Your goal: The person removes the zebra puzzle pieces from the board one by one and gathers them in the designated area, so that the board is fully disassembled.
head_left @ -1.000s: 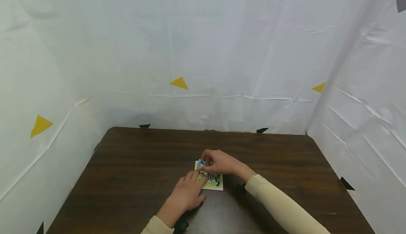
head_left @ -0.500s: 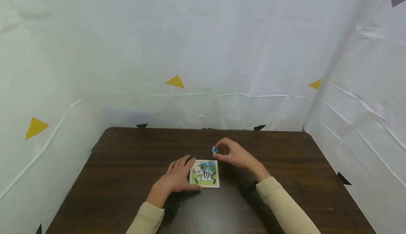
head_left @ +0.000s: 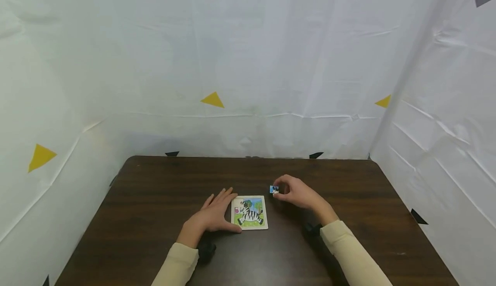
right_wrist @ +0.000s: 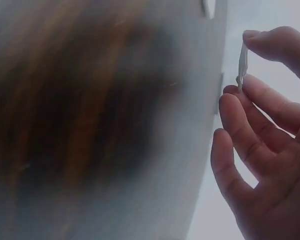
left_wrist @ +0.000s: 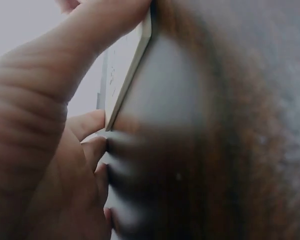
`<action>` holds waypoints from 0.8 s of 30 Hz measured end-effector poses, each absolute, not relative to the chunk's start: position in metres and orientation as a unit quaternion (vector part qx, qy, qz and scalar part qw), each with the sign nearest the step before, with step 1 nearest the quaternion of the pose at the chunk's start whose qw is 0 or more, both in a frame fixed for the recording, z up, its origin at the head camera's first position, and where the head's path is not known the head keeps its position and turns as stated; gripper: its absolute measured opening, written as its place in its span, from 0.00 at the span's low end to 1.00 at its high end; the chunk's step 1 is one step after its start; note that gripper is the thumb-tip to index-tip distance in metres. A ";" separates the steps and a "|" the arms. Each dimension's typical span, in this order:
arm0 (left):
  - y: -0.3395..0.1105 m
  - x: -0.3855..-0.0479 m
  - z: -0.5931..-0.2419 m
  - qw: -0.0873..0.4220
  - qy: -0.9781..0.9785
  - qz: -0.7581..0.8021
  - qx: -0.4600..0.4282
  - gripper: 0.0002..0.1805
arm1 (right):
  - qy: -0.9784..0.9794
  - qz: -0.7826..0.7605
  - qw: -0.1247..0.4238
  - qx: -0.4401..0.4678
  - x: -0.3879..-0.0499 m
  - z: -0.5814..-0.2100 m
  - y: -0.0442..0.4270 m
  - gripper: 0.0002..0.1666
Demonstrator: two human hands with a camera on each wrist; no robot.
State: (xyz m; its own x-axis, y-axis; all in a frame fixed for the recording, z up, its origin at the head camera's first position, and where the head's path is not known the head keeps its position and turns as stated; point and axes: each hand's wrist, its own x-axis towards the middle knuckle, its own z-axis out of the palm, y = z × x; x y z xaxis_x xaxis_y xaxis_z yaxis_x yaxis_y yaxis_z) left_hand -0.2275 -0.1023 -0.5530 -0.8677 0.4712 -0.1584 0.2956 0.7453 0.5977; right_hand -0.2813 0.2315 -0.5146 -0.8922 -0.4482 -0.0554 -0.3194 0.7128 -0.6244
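Note:
A small square zebra puzzle (head_left: 251, 213) with a pale frame lies flat on the table. Its upper left corner looks pale and bare. My left hand (head_left: 211, 218) is spread along the puzzle's left side, index finger by the far corner and thumb by the near one. In the left wrist view, the thumb and index finger reach the ends of the puzzle's edge (left_wrist: 127, 82). Right of the puzzle, my right hand (head_left: 299, 192) pinches a small blue, black and white puzzle piece (head_left: 274, 189), raised off the table. The right wrist view shows the piece (right_wrist: 242, 65) edge-on between thumb and fingers.
The dark wood-grain table (head_left: 170, 182) extends to both sides and behind the puzzle. White sheeting (head_left: 255, 135) with yellow, grey and black triangles surrounds it at the back and sides. A dark wrist device (head_left: 206, 251) sits below the left wrist.
My right hand lifted the piece off the puzzle's upper left and carried it right. My left hand moved from the picture to the puzzle's left edge, its fingers spreading.

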 end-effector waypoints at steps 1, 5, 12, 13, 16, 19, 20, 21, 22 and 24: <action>-0.103 -0.227 -0.553 0.149 0.921 0.292 0.209 0.66 | 0.922 -0.311 0.104 -0.208 -0.282 -0.516 0.233 0.23; -0.104 -0.228 -0.557 0.154 0.915 0.308 0.211 0.65 | 0.926 -0.300 0.104 -0.203 -0.284 -0.523 0.236 0.21; -0.105 -0.230 -0.560 0.149 0.904 0.335 0.220 0.66 | 0.924 -0.301 0.102 -0.213 -0.287 -0.528 0.239 0.20; -0.104 -0.230 -0.561 0.150 0.904 0.335 0.220 0.66 | 0.924 -0.301 0.102 -0.214 -0.287 -0.529 0.240 0.20; -0.102 -0.230 -0.563 0.148 0.902 0.339 0.224 0.66 | 0.926 -0.299 0.102 -0.209 -0.288 -0.531 0.242 0.20; -0.098 -0.231 -0.561 0.146 0.901 0.339 0.226 0.66 | 0.926 -0.301 0.101 -0.203 -0.288 -0.532 0.246 0.19; -0.097 -0.231 -0.560 0.144 0.902 0.337 0.226 0.66 | 0.926 -0.302 0.100 -0.202 -0.288 -0.532 0.246 0.19; -0.096 -0.230 -0.560 0.144 0.903 0.336 0.228 0.66 | 0.926 -0.302 0.100 -0.202 -0.289 -0.533 0.247 0.19; -0.095 -0.230 -0.558 0.145 0.903 0.335 0.226 0.65 | 0.925 -0.305 0.100 -0.202 -0.289 -0.534 0.248 0.19; -0.095 -0.230 -0.558 0.146 0.905 0.330 0.224 0.65 | 0.925 -0.305 0.101 -0.202 -0.289 -0.534 0.249 0.19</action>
